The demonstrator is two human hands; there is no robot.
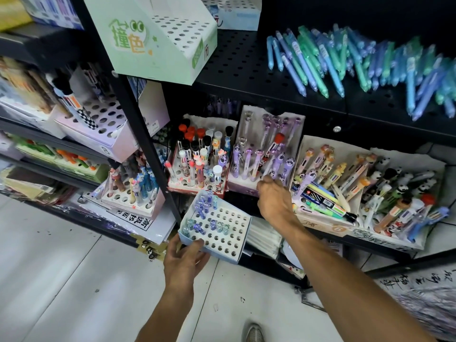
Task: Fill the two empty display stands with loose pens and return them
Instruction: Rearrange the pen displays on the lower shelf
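While the left hand point(183, 257) holds a pale blue display stand point(227, 233) by its near left corner, thumb on the perforated top and fingers curled beneath, the stand sits tilted in the air just in front of the lower shelf point(370, 239). About a dozen blue and purple clear-capped pens point(204, 206) stand in holes along its left and back rows; most holes are bare. Right hand point(274, 196) reaches to the purple stand point(243, 185) on the lower shelf, fingers curled at the base of a purple cartoon-topped pen point(277, 165); grip looks closed on that pen, though fingertips are hidden behind the knuckles. A green-and-white empty stand point(158, 45) rests on the upper black perforated shelf point(237, 65). Loose blue and green pens point(345, 62) lie heaped on the same shelf, to the right. A box of mixed novelty pens point(325, 183) sits just right of the right hand.
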